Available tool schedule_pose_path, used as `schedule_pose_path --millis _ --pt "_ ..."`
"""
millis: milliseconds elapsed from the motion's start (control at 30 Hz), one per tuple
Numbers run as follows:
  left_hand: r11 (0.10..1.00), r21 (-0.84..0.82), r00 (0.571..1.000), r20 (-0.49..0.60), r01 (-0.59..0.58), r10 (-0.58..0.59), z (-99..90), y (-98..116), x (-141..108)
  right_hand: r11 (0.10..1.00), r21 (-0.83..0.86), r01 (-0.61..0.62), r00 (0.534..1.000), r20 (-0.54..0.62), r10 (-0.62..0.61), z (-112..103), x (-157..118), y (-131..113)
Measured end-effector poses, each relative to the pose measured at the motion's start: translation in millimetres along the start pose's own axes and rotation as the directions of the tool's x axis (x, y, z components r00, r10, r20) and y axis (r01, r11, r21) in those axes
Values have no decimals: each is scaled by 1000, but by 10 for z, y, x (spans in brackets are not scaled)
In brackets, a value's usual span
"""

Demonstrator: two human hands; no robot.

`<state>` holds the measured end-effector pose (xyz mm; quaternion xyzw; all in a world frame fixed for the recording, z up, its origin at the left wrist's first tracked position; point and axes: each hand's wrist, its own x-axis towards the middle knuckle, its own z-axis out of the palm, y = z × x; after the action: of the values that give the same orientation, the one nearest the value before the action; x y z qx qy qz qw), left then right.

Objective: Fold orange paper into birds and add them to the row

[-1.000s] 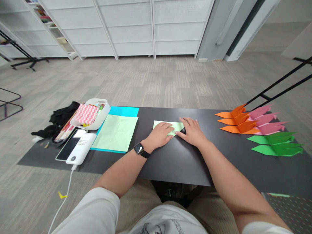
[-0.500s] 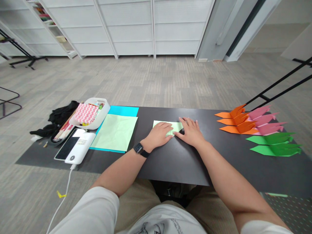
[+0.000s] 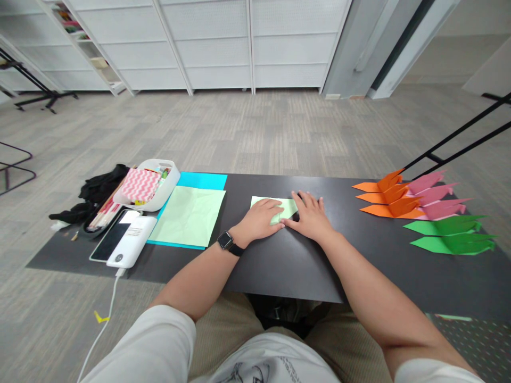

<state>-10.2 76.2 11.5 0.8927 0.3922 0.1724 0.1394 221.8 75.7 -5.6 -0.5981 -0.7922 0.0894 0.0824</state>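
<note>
A folded piece of light green paper lies on the dark table between my hands. My left hand rests flat across its left part, covering much of it, with a black watch on the wrist. My right hand has its fingers spread over the right edge of the paper, and its thumb reaches toward my left fingertips at the near edge. The fold lines under my hands are mostly hidden.
Light green sheets lie on blue sheets to the left. Beyond them are a white basket, a phone and a white power bank with a cable. Orange, pink and green folded paper figures stand at right.
My right hand has shifted slightly left, its thumb now closer to my left fingers. My left hand stays almost where it was on the paper.
</note>
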Motion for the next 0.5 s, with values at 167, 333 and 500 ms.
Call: schedule_pose_path --millis 167,333,500 --pt "1000 -19 1000 -7 8 -8 9 -21 5 1000 -15 -6 1000 2 6 26 10 16" --pt "1000 -3 1000 14 5 -5 22 -56 26 999 -1 -36 999 -15 36 59 28 64" --pt "1000 -9 1000 24 5 -5 38 -73 27 995 26 -94 995 -34 95 78 53 154"
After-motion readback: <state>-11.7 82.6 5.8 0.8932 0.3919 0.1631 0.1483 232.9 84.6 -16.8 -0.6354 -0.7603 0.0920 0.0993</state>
